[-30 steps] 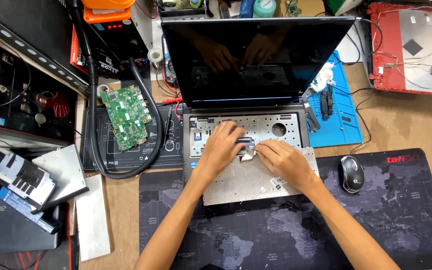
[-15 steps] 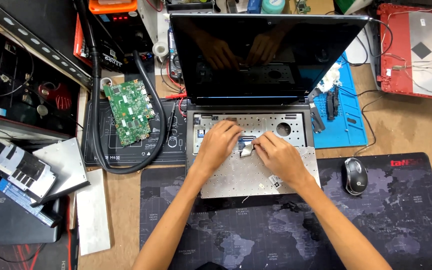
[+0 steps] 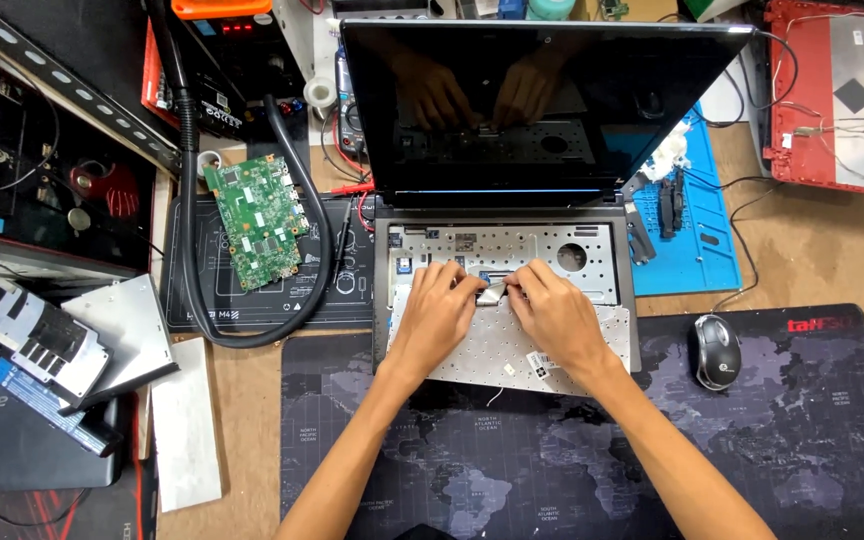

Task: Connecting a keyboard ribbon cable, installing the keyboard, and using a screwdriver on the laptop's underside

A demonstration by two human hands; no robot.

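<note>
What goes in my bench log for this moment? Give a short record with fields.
Left hand: on the flipped keyboard panel, fingertips at a ribbon cable
Right hand: pinching the same cable
Laptop: open, screen dark, keyboard bay exposed
Left of it: green circuit board on a black mat
Right of it: mouse, blue mat

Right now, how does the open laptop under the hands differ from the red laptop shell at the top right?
The open laptop stands with its dark screen raised; the red laptop shell lies flat. The open laptop has the left hand and right hand working on it, above a loose keyboard panel; the red laptop shell is untouched. The open laptop is grey and black. Both are partly dismantled.
</note>
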